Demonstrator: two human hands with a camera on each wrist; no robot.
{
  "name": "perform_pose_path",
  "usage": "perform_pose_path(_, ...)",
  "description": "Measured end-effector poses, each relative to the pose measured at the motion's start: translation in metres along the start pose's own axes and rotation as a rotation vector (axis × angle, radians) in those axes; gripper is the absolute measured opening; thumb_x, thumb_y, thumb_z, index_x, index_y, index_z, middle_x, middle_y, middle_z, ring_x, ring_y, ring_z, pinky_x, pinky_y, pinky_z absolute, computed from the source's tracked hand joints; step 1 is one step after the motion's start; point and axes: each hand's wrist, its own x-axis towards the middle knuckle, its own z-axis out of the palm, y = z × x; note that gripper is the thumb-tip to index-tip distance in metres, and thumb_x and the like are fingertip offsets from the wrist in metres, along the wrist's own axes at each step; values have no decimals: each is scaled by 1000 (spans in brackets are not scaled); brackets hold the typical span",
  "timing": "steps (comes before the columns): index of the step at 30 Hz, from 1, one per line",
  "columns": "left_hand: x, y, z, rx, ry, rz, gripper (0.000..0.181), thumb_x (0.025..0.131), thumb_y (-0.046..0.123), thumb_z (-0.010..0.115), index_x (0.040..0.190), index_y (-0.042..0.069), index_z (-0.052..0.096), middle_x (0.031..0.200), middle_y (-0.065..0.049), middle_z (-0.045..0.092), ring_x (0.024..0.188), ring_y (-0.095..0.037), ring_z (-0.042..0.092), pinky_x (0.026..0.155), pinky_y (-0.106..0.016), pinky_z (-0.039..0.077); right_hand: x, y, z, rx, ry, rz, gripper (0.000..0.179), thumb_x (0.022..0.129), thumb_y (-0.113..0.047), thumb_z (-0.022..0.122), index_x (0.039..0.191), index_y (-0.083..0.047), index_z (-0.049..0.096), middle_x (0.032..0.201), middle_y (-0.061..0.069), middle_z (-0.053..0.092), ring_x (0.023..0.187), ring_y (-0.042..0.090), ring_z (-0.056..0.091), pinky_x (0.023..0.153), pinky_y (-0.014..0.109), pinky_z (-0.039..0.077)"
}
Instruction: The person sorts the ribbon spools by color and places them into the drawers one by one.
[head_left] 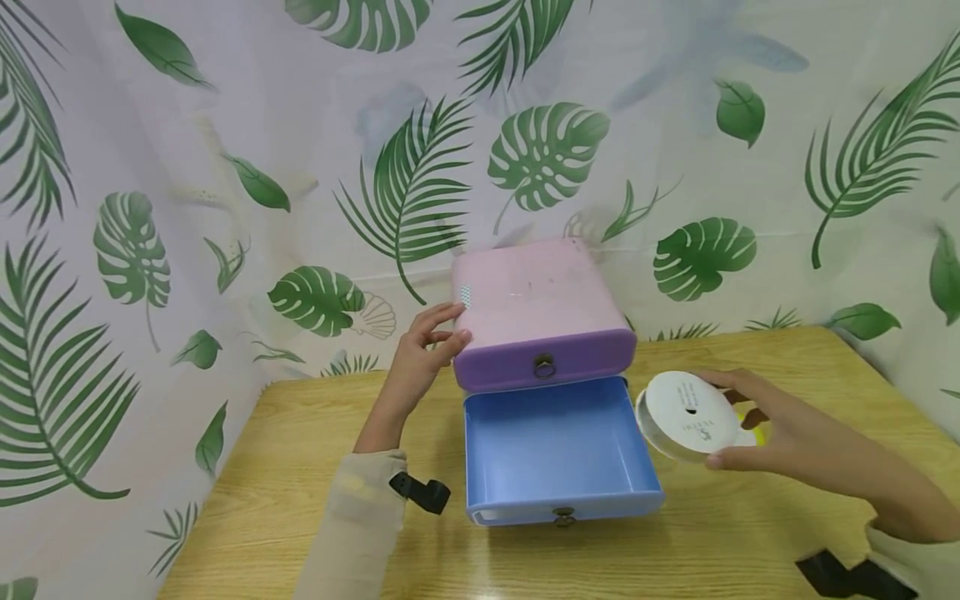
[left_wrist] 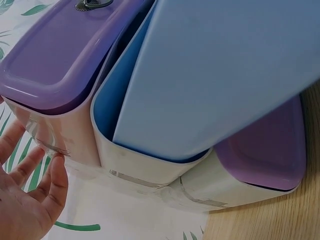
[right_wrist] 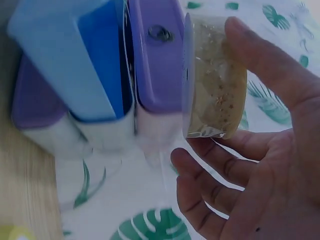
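1. Head view, four o'clock: lettering on the white spool is too small to read.
2. Beside it, a yellow object is mostly hidden by the right hand.
3. Left-wrist view: the left hand is cut off at eight o'clock, the blue drawer at two.
4. That drawer partly hides a lower purple drawer.

Place: domestic-looking tabletop corner; exact room unclear. Desk, wood-grain, below left grip and right grip. Backdrop, white, leaf-printed, beyond both. Drawers, pastel, between.
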Motion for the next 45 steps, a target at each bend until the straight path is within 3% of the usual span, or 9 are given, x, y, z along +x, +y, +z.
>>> perform_pose_path(3,0,0,-1,-6,-1,-1,49,94,30,62,141,24,51,152,5,34,122,-27,53,91,-45,51,16,-21,10,33,-36,-39,83,76,-24,82,144,-11,38,127,5,49,101,-4,43,70,22,46)
perform_pose_path(6,0,-2,-1,-14,1,-9,49,94,30,62,141,25,51,152,6,34,122,-26,52,92,-48,50,32,-37,22,54,-66,-79,84,74,-28,84,142,-5,41,124,7,53,104,7,47,71,25,46)
perform_pose_path(10,-1,-3,0,-20,-1,-17,48,94,30,62,141,25,51,151,8,34,122,-25,51,92,-46,50,49,-51,37,74,-103,-125,89,72,-34,84,142,-1,41,132,16,50,113,28,50,82,40,49)
perform_pose_path(13,-1,-3,1,-22,-7,-11,48,94,29,61,141,24,51,152,7,34,121,-25,51,92,-46,50,57,-55,46,84,-126,-156,89,72,-36,84,141,0,42,137,22,46,118,36,49,90,52,46)
perform_pose_path(20,0,-3,2,-16,-13,-7,48,95,29,61,141,23,50,152,6,34,122,-27,52,90,-44,51,68,-59,61,55,-228,-111,92,72,-41,83,141,1,41,140,21,45,121,34,49,98,53,43)
perform_pose_path(30,0,-4,1,-20,-13,-6,49,94,29,62,141,23,50,152,6,34,122,-27,52,92,-49,50,81,-59,80,-10,-318,-79,86,71,-35,85,138,-1,45,126,17,53,106,24,55,91,45,49)
perform_pose_path(38,-1,-2,2,-15,-10,5,49,94,29,61,141,24,50,152,6,34,120,-25,53,88,-39,51,85,-60,91,-77,-335,-49,85,68,-35,86,136,1,50,133,19,54,118,32,55,95,49,47)
perform_pose_path(41,-1,-2,1,-13,-6,6,49,94,29,61,141,24,50,152,6,34,121,-25,53,87,-39,51,83,-63,87,-46,-325,-50,83,69,-33,86,137,0,49,136,21,52,122,37,53,98,52,46)
perform_pose_path(45,-1,-3,0,-20,-1,6,48,94,29,61,141,24,51,152,5,34,121,-27,52,91,-49,50,75,-65,75,46,-287,-67,77,76,-32,81,138,-2,48,138,21,50,123,40,51,96,52,48)
